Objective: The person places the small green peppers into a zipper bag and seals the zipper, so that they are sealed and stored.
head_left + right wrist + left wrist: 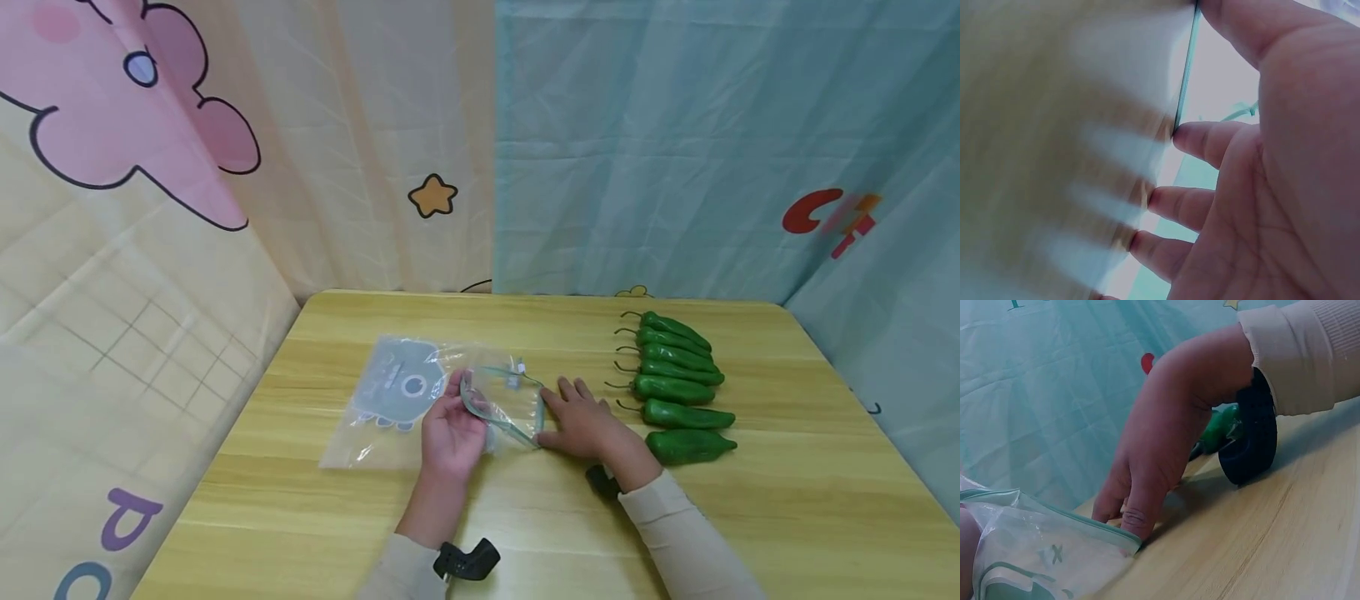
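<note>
A clear zip bag [401,383] with a blue-grey cartoon print lies on the table, its green-edged mouth spread toward the right. My left hand [453,429], palm turned up, holds the near-left side of that mouth; its fingertips are partly hidden by the plastic. At the right end of the mouth, my right hand [585,421] reaches down with fairly straight fingers, thumb and index finger touching the green edge. In the right wrist view, the fingertips of the right hand [1241,175] rest on the table along the bag's green edge. Nothing shows inside the bag.
Several green peppers [678,389] lie in a column right of my right hand, most stems pointing left. The wooden table [300,533] meets hanging printed curtains [637,150] at its back and sides. Each wrist carries a black camera mount [467,560].
</note>
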`<state>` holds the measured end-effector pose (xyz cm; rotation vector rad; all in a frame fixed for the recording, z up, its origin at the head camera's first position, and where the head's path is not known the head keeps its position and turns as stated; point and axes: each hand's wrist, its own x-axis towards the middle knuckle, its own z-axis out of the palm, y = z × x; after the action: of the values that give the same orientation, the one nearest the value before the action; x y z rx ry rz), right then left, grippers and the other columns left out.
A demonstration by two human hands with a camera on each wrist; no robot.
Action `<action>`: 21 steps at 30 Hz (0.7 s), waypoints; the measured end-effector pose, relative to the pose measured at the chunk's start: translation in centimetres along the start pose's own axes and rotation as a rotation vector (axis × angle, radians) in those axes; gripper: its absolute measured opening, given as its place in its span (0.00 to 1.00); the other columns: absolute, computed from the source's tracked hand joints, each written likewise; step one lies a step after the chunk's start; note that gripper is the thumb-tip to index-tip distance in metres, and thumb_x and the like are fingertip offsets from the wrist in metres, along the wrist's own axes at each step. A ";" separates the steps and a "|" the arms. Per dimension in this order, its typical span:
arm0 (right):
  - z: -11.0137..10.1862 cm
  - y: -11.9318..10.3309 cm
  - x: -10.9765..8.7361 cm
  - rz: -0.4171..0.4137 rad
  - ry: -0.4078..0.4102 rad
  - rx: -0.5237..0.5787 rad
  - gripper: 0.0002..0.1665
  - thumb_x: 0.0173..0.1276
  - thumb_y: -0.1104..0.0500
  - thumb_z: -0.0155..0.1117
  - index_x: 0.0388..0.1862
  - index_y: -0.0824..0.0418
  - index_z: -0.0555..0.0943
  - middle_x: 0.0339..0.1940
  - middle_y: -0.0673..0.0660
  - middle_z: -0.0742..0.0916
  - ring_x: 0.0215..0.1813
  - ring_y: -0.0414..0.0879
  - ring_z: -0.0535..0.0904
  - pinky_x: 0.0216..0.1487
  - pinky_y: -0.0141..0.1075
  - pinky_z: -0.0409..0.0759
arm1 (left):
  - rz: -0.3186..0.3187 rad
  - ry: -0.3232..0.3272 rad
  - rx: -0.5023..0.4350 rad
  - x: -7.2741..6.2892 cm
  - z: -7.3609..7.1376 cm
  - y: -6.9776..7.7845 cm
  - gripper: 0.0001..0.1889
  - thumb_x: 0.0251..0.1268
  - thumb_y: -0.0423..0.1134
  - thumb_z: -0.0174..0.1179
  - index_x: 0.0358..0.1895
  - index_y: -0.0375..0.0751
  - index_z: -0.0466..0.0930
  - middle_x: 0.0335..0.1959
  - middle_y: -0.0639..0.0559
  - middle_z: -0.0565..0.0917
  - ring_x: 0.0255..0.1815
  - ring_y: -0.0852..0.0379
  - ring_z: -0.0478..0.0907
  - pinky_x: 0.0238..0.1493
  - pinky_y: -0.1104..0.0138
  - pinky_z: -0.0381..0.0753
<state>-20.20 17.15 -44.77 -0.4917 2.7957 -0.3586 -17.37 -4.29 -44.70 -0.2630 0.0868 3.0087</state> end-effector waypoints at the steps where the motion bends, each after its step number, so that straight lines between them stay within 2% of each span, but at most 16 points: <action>1: 0.0 0.0 0.0 0.001 -0.002 0.000 0.48 0.68 0.38 0.63 0.77 0.61 0.61 0.77 0.71 0.58 0.76 0.71 0.48 0.61 0.76 0.57 | 0.004 0.003 -0.023 0.0 0.0 0.0 0.19 0.66 0.22 0.35 0.46 0.36 0.77 0.46 0.46 0.82 0.33 0.54 0.75 0.36 0.71 0.77; 3: 0.0 0.0 0.1 0.003 -0.004 0.001 0.48 0.68 0.38 0.63 0.77 0.61 0.61 0.77 0.71 0.58 0.76 0.71 0.48 0.61 0.76 0.57 | 0.005 0.004 -0.047 0.1 -0.1 0.1 0.18 0.65 0.22 0.36 0.46 0.35 0.77 0.46 0.45 0.82 0.32 0.54 0.75 0.36 0.71 0.78; 5: 0.0 0.0 0.2 0.006 -0.006 -0.001 0.48 0.67 0.38 0.63 0.77 0.61 0.61 0.77 0.71 0.58 0.76 0.71 0.48 0.61 0.76 0.57 | 0.005 0.008 -0.023 0.1 -0.1 0.1 0.18 0.66 0.22 0.36 0.46 0.35 0.78 0.46 0.46 0.82 0.32 0.54 0.76 0.35 0.71 0.78; 7: 0.0 0.0 0.2 0.009 -0.007 -0.003 0.49 0.67 0.37 0.63 0.78 0.61 0.60 0.77 0.71 0.58 0.76 0.71 0.48 0.61 0.76 0.57 | 0.007 0.004 0.055 0.1 -0.2 0.0 0.20 0.66 0.22 0.35 0.46 0.36 0.79 0.46 0.48 0.82 0.32 0.56 0.75 0.35 0.72 0.78; 14: -0.2 0.0 0.4 0.007 0.011 -0.005 0.50 0.66 0.36 0.64 0.77 0.60 0.61 0.77 0.70 0.60 0.76 0.71 0.50 0.61 0.76 0.58 | 0.014 -0.001 0.493 0.0 -0.3 -0.6 0.22 0.66 0.20 0.38 0.47 0.43 0.80 0.49 0.53 0.75 0.34 0.61 0.72 0.37 0.74 0.76; 17: -0.4 0.1 0.4 0.001 0.020 0.012 0.49 0.66 0.36 0.64 0.77 0.60 0.62 0.77 0.69 0.61 0.76 0.71 0.51 0.63 0.72 0.60 | 0.000 -0.001 0.593 -0.2 -0.4 -0.8 0.21 0.65 0.20 0.40 0.48 0.43 0.79 0.49 0.52 0.74 0.35 0.62 0.72 0.37 0.74 0.75; 21: -0.7 0.4 0.2 -0.003 0.031 0.066 0.48 0.66 0.40 0.66 0.76 0.61 0.63 0.76 0.70 0.63 0.75 0.70 0.54 0.68 0.65 0.61 | -0.046 -0.022 0.672 -0.5 -0.7 -1.2 0.21 0.65 0.21 0.41 0.53 0.41 0.76 0.53 0.51 0.74 0.36 0.62 0.72 0.39 0.74 0.75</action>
<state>-20.74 17.56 -44.30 -0.4798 2.8025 -0.4613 -16.62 -3.20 -45.32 -0.1536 1.0359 2.7313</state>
